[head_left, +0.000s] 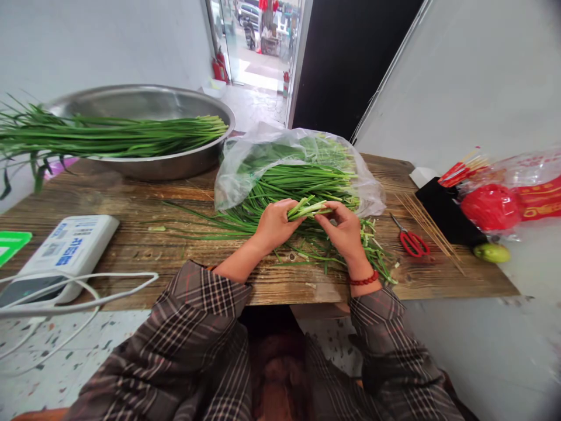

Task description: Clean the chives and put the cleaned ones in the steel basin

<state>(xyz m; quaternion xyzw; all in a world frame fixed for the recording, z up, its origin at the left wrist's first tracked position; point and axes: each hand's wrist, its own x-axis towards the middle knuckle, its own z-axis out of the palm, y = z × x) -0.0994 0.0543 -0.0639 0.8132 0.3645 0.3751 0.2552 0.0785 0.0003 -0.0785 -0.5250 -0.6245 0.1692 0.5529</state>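
Note:
My left hand (277, 222) is closed around a small bunch of garlic chives (302, 209), whose pale stem ends stick out to the right. The fingers of my right hand (342, 227) pinch those pale ends. Just behind my hands, a clear plastic bag (234, 169) lies open with a large heap of chives (302, 181) in it. Loose green trimmings (372, 257) are scattered on the wooden table (144, 245) under and beside my right wrist. The chive leaves trail leftward past my left hand.
A steel basin (175, 164) at the back left holds chives laid across its rim. A white device (79, 245) with cables sits at the left. Red-handled scissors (413, 243), thin wooden sticks (432, 234), a black box (447, 213) and a green fruit (491, 252) lie at the right.

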